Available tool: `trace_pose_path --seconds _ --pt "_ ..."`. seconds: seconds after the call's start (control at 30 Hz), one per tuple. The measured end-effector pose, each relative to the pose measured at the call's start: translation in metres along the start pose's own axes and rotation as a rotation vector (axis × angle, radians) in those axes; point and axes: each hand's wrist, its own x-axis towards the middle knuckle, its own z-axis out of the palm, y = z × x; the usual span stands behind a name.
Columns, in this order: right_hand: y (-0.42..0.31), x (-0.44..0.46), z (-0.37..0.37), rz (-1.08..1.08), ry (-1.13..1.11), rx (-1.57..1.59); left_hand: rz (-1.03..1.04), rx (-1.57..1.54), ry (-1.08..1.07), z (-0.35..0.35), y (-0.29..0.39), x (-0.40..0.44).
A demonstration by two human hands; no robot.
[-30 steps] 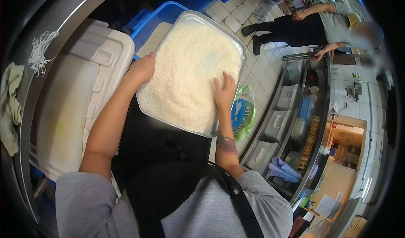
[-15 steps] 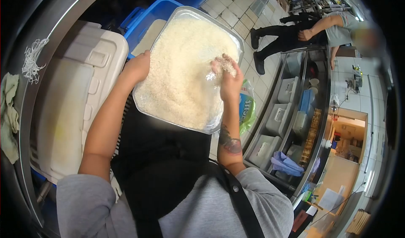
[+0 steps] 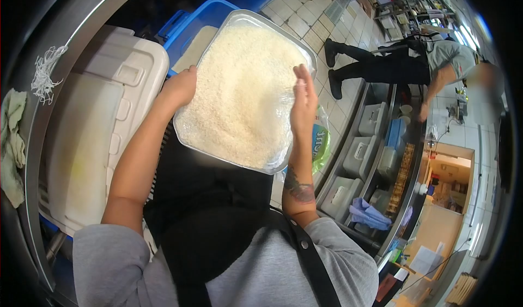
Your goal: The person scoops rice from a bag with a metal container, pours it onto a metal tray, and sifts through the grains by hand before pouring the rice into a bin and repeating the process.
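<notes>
A square metal tray (image 3: 181, 135) heaped with pale, loose grains or crumbs (image 3: 245, 73) is held in front of my body. My left hand (image 3: 183, 88) is closed on the tray's left edge. At its right side my right hand (image 3: 305, 100) is open, fingers stretched out, somewhat blurred, and no clump shows in it. Whether the palm touches the tray wall or the grains, I cannot tell. Shiny clear film lines the tray's right side. Behind the tray stands a blue bin (image 3: 220, 5), with pale material showing inside; the rest is hidden.
On the left is a white lidded container (image 3: 144, 53). A printed green plastic bag (image 3: 321, 143) lies behind my right forearm. To the right, a counter holds grey lidded bins (image 3: 339, 195) and a purple cloth (image 3: 369, 214). A co-worker (image 3: 403, 64) stands beside it on the tiled floor.
My right hand has let go of the clump of grains and opened out, moving to the tray's right edge. The co-worker's arm has reached down over the counter.
</notes>
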Motion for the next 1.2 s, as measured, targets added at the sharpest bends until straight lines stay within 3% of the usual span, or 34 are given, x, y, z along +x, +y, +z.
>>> trace_pose_path --seconds 0.17,0.37,0.5,0.67,0.87,0.97,1.1,1.2 --pt "0.021 -0.016 0.045 -0.146 -0.196 -0.564 -0.007 0.013 0.007 -0.003 0.003 -0.002" --pt "0.044 -0.029 0.111 -0.390 -0.576 -0.751 0.021 -0.008 0.049 0.005 -0.004 0.000" --pt "0.075 0.006 0.102 -0.351 -0.388 -0.958 0.017 -0.002 0.025 0.005 -0.005 0.001" --pt "0.115 0.041 0.056 -0.163 -0.055 -0.832 0.023 0.008 0.032 0.004 -0.003 0.000" --pt "0.139 0.014 0.010 -0.131 -0.048 -0.533 0.009 0.006 0.031 0.000 0.000 -0.003" --pt "0.101 0.018 -0.009 0.410 -0.087 -0.081 0.016 0.000 0.033 0.005 -0.004 0.002" --pt "0.039 0.033 -0.019 0.225 0.031 0.425 0.024 -0.004 0.040 0.008 -0.006 0.002" --pt "0.012 0.040 -0.025 0.071 0.005 0.413 0.015 0.002 0.023 0.008 -0.005 0.004"
